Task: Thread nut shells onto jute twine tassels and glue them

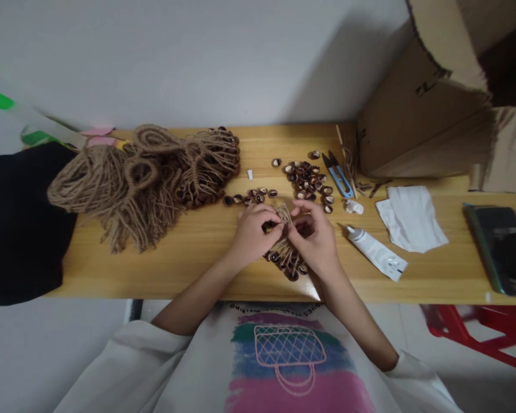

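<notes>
Between my hands is a bundle of twine cords (285, 214) with dark brown nut-like shells (290, 269) at the cords' lower ends, resting near the table's front edge. My left hand (255, 232) pinches the bundle from the left with thumb and forefinger. From the right, my right hand (316, 236) closes thumb and fingers on the same cords. Just beyond my left hand is a short row of loose shells (258, 198). A larger pile of brown and cream shells (307, 179) sits past my right hand.
Finished-looking twine bundles (193, 163) and a twine skein (88, 180) lie left by black cloth (26, 223). Blue-handled snips (340, 176), a white tube (377, 252), tissue (413, 218) and a phone (501, 249) are right. A cardboard box (421, 115) stands behind.
</notes>
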Tool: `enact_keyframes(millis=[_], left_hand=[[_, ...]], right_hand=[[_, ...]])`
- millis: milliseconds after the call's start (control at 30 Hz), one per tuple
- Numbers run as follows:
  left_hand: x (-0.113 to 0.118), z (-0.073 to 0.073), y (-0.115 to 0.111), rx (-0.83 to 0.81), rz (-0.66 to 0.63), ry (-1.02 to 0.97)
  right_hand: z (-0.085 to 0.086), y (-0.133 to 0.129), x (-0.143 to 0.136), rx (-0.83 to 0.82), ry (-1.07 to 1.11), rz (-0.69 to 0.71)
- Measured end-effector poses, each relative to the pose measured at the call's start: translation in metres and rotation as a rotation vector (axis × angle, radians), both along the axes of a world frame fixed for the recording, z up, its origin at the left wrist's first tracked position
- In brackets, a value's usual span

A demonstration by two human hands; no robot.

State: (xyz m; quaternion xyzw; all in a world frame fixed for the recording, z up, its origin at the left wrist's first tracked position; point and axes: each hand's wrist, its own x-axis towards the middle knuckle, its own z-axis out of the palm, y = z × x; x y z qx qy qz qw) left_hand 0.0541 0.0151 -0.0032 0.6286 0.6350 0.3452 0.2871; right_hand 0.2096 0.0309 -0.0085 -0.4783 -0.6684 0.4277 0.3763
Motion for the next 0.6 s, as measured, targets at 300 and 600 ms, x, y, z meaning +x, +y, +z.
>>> enact_keyframes(millis=[300, 600], left_hand=[[0.0013, 0.0034, -0.0005, -0.043, 0.001, -0.035], [0.0011, 0.0048, -0.0002, -0.031, 0.007, 0.008]], right_hand=[[-0.0035, -0.0001, 0.0001, -0.014, 0.035, 0.048], [-0.0013, 0.0002, -0.0016, 0.001, 0.088, 0.03]])
